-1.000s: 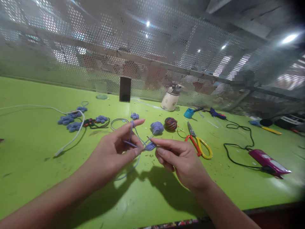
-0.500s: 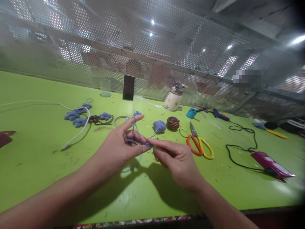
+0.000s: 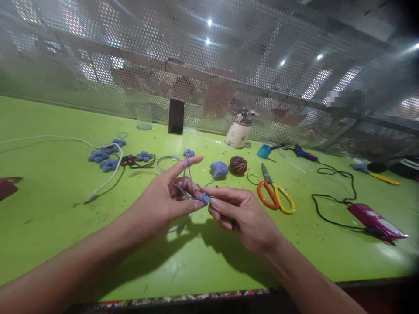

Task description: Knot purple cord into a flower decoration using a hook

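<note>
We lose part of the stitching (image 3: 204,199) behind fingers (image 3: 195,204); the cable (image 3: 113,175) runs off left, the maroon thing (image 3: 7,188) too!

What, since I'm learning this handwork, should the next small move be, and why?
Probably the right hand should work the raised yarn into the small purple piece: the left hand holds that yarn up on a finger, and both hands meet at the piece.

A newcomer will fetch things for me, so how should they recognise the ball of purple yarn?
On the green table, look just beyond the right hand, left of the scissors, for two neighbouring yarn balls. The ball of purple yarn is the left one, all one colour, whereas the striped ball is dark with orange strands.
</note>
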{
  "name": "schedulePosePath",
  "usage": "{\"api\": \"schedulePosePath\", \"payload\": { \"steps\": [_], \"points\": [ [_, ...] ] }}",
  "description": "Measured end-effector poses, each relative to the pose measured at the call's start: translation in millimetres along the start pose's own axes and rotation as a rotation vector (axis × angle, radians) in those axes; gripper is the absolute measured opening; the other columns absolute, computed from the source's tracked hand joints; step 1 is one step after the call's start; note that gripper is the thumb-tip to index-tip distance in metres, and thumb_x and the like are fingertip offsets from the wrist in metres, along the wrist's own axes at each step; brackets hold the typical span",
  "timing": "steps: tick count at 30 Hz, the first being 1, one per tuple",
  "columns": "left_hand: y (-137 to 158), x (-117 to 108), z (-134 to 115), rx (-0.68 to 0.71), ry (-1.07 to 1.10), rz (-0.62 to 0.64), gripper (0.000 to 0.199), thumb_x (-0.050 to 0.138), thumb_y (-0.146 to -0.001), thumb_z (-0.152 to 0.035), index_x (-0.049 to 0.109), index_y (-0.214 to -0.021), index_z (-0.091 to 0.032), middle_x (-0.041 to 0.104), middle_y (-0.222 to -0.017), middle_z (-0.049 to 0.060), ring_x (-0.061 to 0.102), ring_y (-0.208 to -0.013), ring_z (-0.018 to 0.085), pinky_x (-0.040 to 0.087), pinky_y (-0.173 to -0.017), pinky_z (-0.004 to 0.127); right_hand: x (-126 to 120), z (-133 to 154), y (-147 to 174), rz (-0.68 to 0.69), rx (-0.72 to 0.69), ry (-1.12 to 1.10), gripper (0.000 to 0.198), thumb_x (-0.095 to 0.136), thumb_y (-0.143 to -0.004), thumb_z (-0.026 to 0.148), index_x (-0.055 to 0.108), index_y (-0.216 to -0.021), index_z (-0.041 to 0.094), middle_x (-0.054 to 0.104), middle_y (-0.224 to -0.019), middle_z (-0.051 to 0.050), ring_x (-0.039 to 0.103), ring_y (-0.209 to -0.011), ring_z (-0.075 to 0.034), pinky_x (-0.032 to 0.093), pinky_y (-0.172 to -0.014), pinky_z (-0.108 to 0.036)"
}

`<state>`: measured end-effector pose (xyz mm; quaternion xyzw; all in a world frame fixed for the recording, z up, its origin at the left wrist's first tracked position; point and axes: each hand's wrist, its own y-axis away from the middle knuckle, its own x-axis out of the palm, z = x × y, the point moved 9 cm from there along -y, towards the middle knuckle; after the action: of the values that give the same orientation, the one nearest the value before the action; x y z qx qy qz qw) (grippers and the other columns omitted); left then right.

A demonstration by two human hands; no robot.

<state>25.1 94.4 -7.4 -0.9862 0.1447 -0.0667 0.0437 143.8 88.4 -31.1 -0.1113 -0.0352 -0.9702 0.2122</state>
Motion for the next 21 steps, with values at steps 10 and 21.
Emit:
{"api": "schedulePosePath", "payload": {
  "steps": [10,21],
  "points": [
    [-2.3,-2.8,4.4,-0.037,-0.038,0.017,0.083,0.077,-0.064,-0.014,0.039,-0.138,-0.020,0.062,-0.065,-0.004,0.060,-0.064,0.012,0.048,-0.067,0.026,-0.6,-3.5,-2.4,-0.022,-0.002,0.052,0.028,0.067,-0.078,0.024,0.072,-0.105,0.017,0.053,-0.057,0.002,0.040,-0.045,-0.004,0.025,-0.041,-0.018],
    [-3.2,-2.0,5.1,-0.071,-0.138,0.053,0.102,0.073,-0.065,-0.012,0.014,-0.148,-0.027,0.062,-0.065,-0.004,0.061,-0.065,0.015,0.048,-0.065,0.027,-2.3,2.0,-3.2,0.040,-0.020,0.296,0.027,0.064,-0.078,0.022,0.073,-0.102,0.013,0.050,-0.055,0.002,0.038,-0.048,-0.006,0.025,-0.043,-0.020]
  ]
}}
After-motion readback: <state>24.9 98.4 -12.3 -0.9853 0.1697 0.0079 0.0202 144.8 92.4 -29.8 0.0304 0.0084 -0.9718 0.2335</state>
